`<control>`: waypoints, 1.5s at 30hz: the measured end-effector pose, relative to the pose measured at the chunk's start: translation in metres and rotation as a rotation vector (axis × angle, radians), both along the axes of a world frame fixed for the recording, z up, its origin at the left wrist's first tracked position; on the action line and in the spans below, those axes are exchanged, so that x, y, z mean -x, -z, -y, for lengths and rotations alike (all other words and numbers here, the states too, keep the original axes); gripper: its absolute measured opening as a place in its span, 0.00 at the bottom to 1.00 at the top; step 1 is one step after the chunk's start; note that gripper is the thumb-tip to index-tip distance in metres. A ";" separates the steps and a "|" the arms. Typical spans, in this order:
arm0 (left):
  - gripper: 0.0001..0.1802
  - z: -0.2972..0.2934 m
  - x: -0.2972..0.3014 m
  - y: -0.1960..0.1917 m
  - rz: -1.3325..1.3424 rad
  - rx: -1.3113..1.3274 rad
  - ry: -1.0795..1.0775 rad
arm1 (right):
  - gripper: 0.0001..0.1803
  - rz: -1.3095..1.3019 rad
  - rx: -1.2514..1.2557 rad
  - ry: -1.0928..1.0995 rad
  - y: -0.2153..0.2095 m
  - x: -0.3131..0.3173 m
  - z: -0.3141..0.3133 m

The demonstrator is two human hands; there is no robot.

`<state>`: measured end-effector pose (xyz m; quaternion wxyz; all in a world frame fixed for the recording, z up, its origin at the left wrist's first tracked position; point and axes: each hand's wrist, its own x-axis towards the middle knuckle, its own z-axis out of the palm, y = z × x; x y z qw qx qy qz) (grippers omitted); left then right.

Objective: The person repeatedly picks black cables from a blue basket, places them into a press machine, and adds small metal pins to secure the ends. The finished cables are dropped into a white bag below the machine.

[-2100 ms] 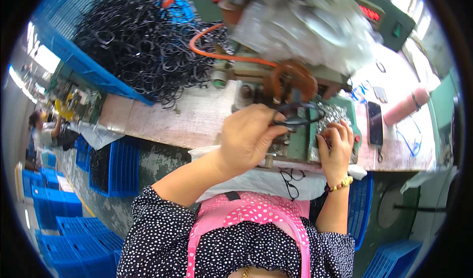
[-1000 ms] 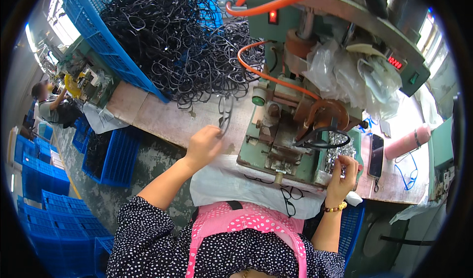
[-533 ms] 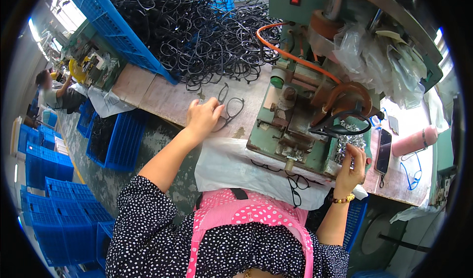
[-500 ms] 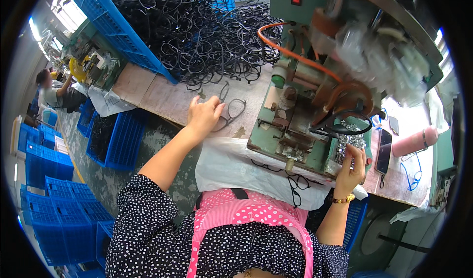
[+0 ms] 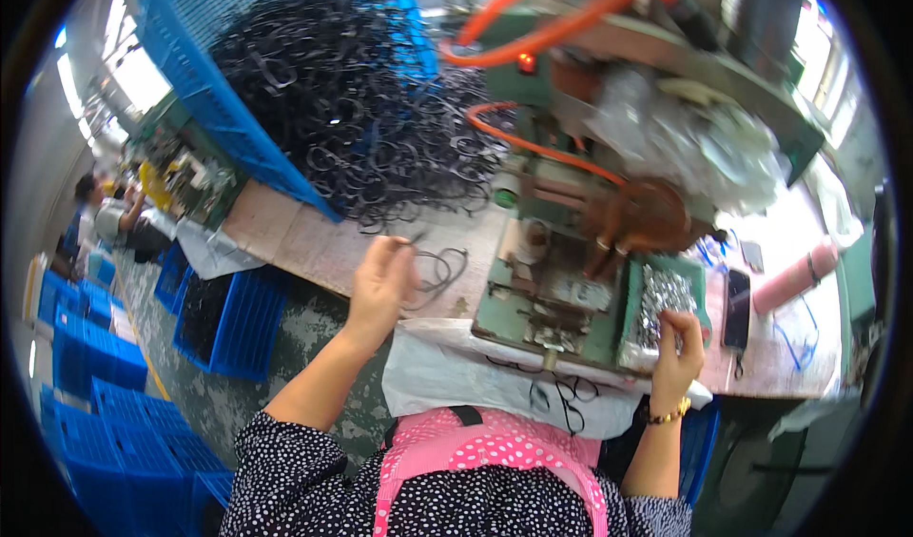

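My left hand is at the front of the worktable, its fingers closed on a dark eyeglass frame that rests partly on the wood. Blur hides exactly where the fingers grip. On the other side of a green bench machine, my right hand has its fingertips pinched at a green tray of small shiny metal parts. Whatever lies between those fingertips is too small to make out. More eyeglass frames lie on the white cloth below the machine.
A blue crate spills a heap of black eyeglass frames behind my left hand. Orange hoses loop over the machine. A phone and pink bottle stand at right. Blue crates and a seated person are at far left.
The view has shifted. My left fingers have closed on the eyeglass frame they hovered beside. The black eyeglass frame seen above the metal-parts tray is gone from there; my right hand stays at the tray.
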<state>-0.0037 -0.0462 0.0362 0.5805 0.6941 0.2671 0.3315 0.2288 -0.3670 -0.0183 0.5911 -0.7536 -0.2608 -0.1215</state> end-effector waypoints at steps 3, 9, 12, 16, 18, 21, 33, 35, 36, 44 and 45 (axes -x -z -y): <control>0.10 0.023 -0.009 -0.019 0.144 -0.002 0.052 | 0.07 -0.159 -0.183 -0.099 -0.020 0.011 -0.007; 0.11 0.057 -0.038 -0.066 0.349 -0.090 0.173 | 0.11 -0.106 -0.308 -0.308 -0.056 0.032 -0.058; 0.10 0.069 -0.054 -0.079 0.419 -0.046 0.173 | 0.18 -0.191 -0.331 -0.324 -0.060 0.048 -0.083; 0.09 0.064 -0.074 -0.082 0.510 -0.071 0.247 | 0.27 -0.224 -0.384 -0.330 -0.063 0.054 -0.098; 0.09 0.062 -0.077 -0.080 0.508 -0.111 0.243 | 0.29 -0.249 -0.392 -0.373 -0.065 0.055 -0.098; 0.09 0.062 -0.076 -0.077 0.514 -0.097 0.234 | 0.31 -0.358 -0.369 -0.419 -0.067 0.055 -0.095; 0.09 0.099 -0.077 -0.055 0.244 -0.624 0.446 | 0.18 -0.237 -0.375 -0.379 -0.063 0.035 -0.060; 0.09 0.101 -0.084 -0.054 0.240 -0.647 0.435 | 0.17 -0.237 -0.414 -0.353 -0.063 0.030 -0.050; 0.09 0.101 -0.085 -0.055 0.199 -0.593 0.459 | 0.17 -0.246 -0.426 -0.342 -0.063 0.027 -0.043; 0.09 0.102 -0.080 -0.061 0.140 -0.597 0.509 | 0.14 -0.219 -0.511 -0.131 -0.062 0.010 0.000; 0.09 0.101 -0.080 -0.061 0.133 -0.661 0.505 | 0.14 -0.196 -0.506 -0.122 -0.062 0.009 0.004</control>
